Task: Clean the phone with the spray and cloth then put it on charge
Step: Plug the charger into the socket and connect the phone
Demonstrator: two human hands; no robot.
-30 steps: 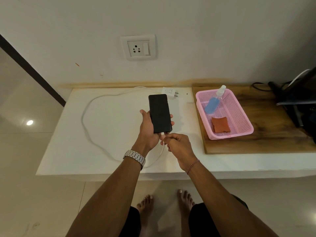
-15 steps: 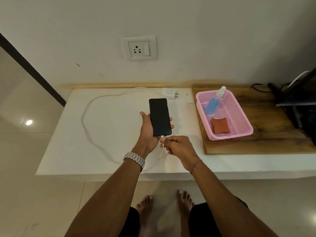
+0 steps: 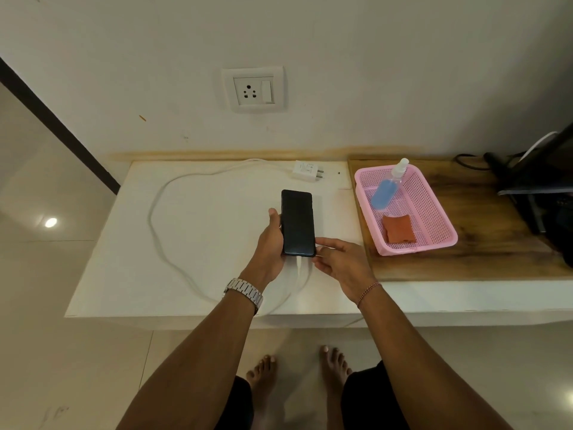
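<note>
Left hand [image 3: 269, 249] grips the phone [image 3: 297, 223] by its long edges above the counter [image 3: 198, 231], cable [image 3: 299, 263] plugged in; right hand [image 3: 338, 262] fingers spread at its bottom corner. Glass looks slick, rigid, fragile.

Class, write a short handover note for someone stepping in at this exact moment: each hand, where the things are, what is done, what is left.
Left hand grips the phone above the white table.
Right hand is open, fingertips at the phone's lower right corner.
The cable is plugged into the phone's bottom end.
The charger plug lies on the table, not in the wall socket.
The spray bottle and cloth lie in the pink basket.
Left: lay the phone down, put the plug in the socket, switch on.
</note>
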